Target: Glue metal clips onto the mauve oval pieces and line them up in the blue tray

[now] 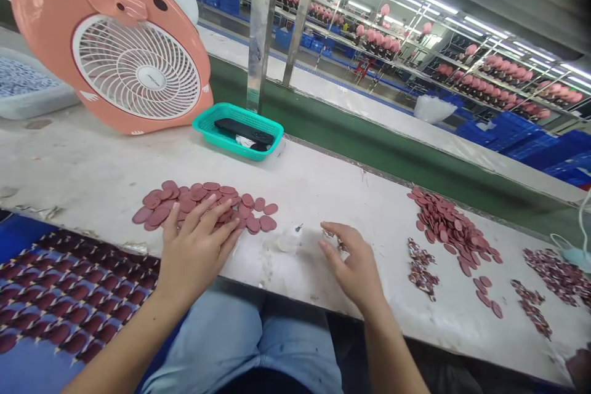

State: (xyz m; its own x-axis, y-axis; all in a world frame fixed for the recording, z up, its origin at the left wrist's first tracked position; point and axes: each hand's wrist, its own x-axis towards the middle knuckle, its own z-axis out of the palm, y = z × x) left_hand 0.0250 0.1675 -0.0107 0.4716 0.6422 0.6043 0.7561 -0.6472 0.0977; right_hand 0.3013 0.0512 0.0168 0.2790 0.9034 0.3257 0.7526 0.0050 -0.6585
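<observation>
My left hand (196,240) lies with fingers spread over a loose spread of flat, dark red oval pieces (157,215), touching some of them and covering part of the spread. To its right, my right hand (353,261) is curved over a few small shiny reddish parts (340,245), with a gap between thumb and forefinger. How those parts meet the hidden fingers is not clear. One tiny dark part (298,228) lies on the white worktable (295,274) between both hands.
A pink fan (152,77) and a green basket (212,132) holding dark items stand at the back. On the right lie a heap of red ovals (443,221) and small shiny parts (422,271). Below left, a blue bin (41,363) holds rows of red pieces.
</observation>
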